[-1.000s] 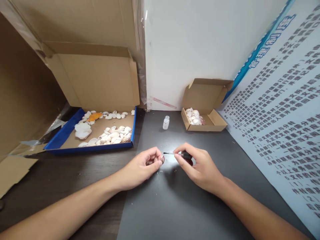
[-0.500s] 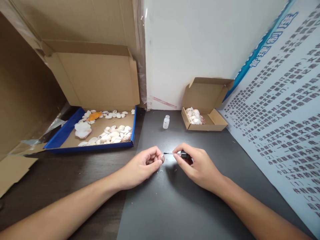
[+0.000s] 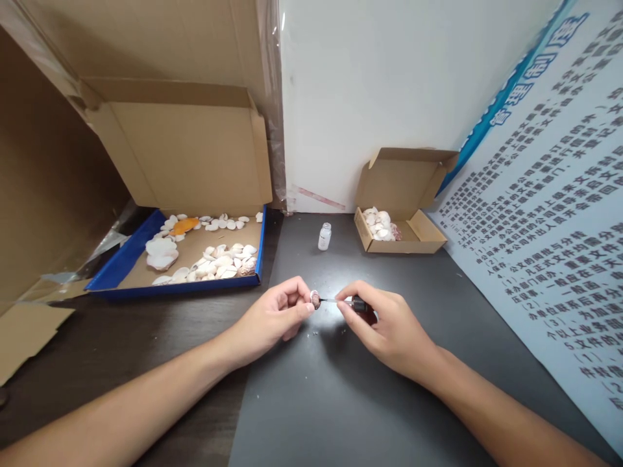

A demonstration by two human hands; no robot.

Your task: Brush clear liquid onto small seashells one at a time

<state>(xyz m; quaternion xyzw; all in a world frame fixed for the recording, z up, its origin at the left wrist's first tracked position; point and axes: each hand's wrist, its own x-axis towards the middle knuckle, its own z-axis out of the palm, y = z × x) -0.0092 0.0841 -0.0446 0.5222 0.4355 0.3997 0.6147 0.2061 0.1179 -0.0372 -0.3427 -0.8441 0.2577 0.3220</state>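
Between thumb and fingertips, my left hand [image 3: 285,310] pinches a small brownish shell [image 3: 315,299] with a pale rim. My right hand [image 3: 382,316] grips the black cap of a thin brush [image 3: 359,304], its stem pointing left. The dark bristle tip meets the shell's face, or is very close to it. Behind the hands, an uncapped small clear bottle [image 3: 324,237] stands upright on the dark grey mat [image 3: 311,415]. Tiny pale crumbs lie on the mat below the shell.
To the left, an open blue-edged cardboard box [image 3: 178,290] holds many white shells and an orange one [image 3: 184,226]. A smaller open carton [image 3: 409,246] with shells stands at the back right. A white panel [image 3: 360,97] and a printed poster [image 3: 545,259] border the workspace.
My left hand has turned the shell, so more of its brown face shows. The brush tip has come from just beside the shell's upper edge onto or against its face.
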